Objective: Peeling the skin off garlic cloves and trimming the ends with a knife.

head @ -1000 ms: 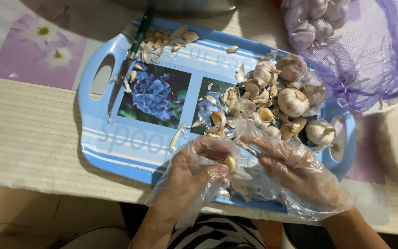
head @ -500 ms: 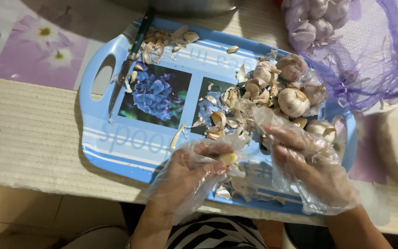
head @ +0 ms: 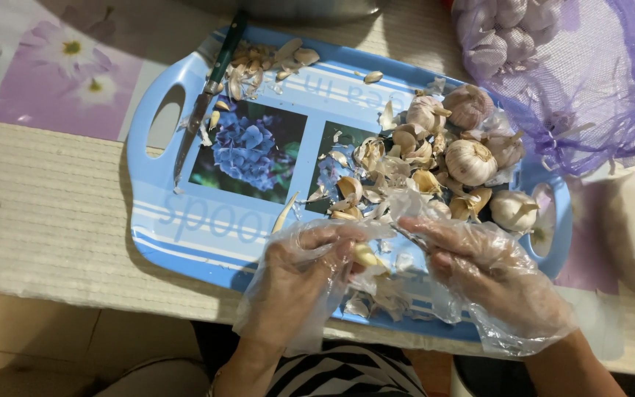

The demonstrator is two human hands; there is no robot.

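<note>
Near the tray's (head: 185, 220) front edge, the gloved left hand (head: 299, 276) pinches a peeled garlic clove (head: 365, 255). The gloved right hand (head: 490, 276) hovers just beside it, fingers loosely curled; garlic bulbs (head: 472, 158) crowd the tray's right end.

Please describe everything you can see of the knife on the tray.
The knife lies flat on the upper left part of the blue tray, beside its handle cut-out. It has a dark green handle pointing up and a narrow metal blade pointing down. Bits of garlic skin lie against it. No hand touches it.
</note>
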